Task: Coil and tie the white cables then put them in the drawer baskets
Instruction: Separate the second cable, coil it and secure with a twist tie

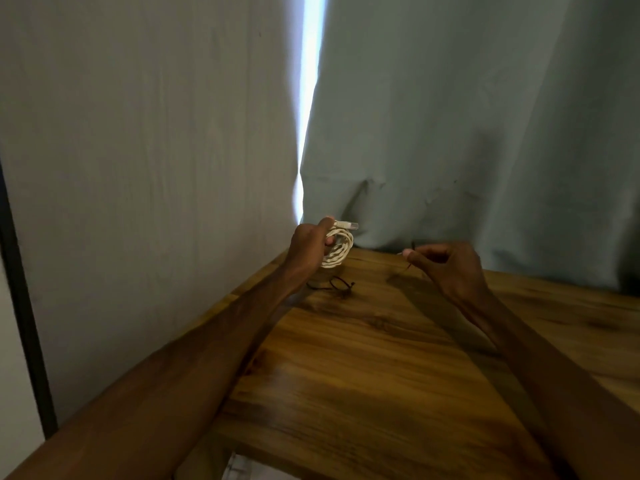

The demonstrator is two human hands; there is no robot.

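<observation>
Forearms first: left forearm [173,368] and right forearm [554,375], both bare, enter from the bottom corners and reach forward over the counter [363,358].

Left curtain panel [138,150], pale grey-green, fills the upper left. Right curtain panel [467,116] fills the upper right, its hem bunched along the back edge of the counter. Narrow strip of daylight [311,81] shows between the two panels, widest at the top.

Counter is wood with a warm brown grain and a slight gloss. It runs from bottom centre out to the right edge. Dark upright post [20,289] stands at the far left, beside the left panel.

Left hand [310,245] is raised over the far left corner of the counter, back of hand toward the camera. Its fingers [329,241] are curled round the white cable [337,251], thumb on top. Cable is wound into a small coil of several loops and hangs from the hand above the wood; cannot tell whether the lowest loop touches. Plug end [348,224] sticks out to the right past the thumb.

Right hand [446,265] is well apart to the right, at about the same height and off the counter. Thumb and forefinger tips pinch a thin dark tie [410,266]; the other fingers are loosely curled. Short lengths of the tie show above and below the pinch.

Loose dark ties [337,284] lie in a small tangle on the counter just below the coil, near the left wrist.

Pale object [242,469] shows under the near edge of the counter, too cut off to identify.
</observation>
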